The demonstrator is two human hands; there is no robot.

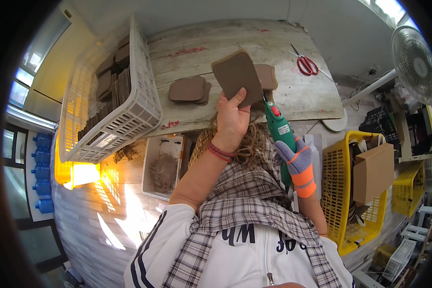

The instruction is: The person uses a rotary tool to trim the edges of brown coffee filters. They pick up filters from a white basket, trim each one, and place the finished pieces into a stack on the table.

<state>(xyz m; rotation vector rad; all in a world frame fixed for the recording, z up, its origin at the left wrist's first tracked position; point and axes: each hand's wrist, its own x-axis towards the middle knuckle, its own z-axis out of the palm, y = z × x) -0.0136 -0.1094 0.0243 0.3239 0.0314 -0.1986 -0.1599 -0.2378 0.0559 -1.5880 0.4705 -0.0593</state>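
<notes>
Bare, with its thumb pressed flat on the face and its fingers hidden behind, my left hand (234, 117) grips a flat brown piece with rounded corners (237, 77), raised at a tilt above the front part of the table. Closed around a green handheld power tool with a red button (279, 126), my right hand (297, 161) wears a grey and orange glove. Its narrow tip points up to the right edge of the piece, near my left hand; I cannot tell whether the two touch.

Just left of the held piece, a small stack of similar brown pieces (187, 89) lies on the worn, whitish wooden table (295, 105). More brown pieces (268, 77) show partly behind the held one. Farther right, a pair of red-handled scissors (307, 65) lies with its blades parted. Beyond the small stack, at the table's left, a white slatted plastic crate (138, 60) holds rows of brown pieces (121, 89).

Curled light-brown strips (249, 146) rest over the plaid apron (245, 192) on my lap. Below the table edge, to my left, a white box (156, 194) contains thin brownish scraps (163, 170). To my right, a yellow plastic basket (335, 185) bears a plain cardboard box (374, 173), and a white fan (415, 65) stands past the table's corner.
</notes>
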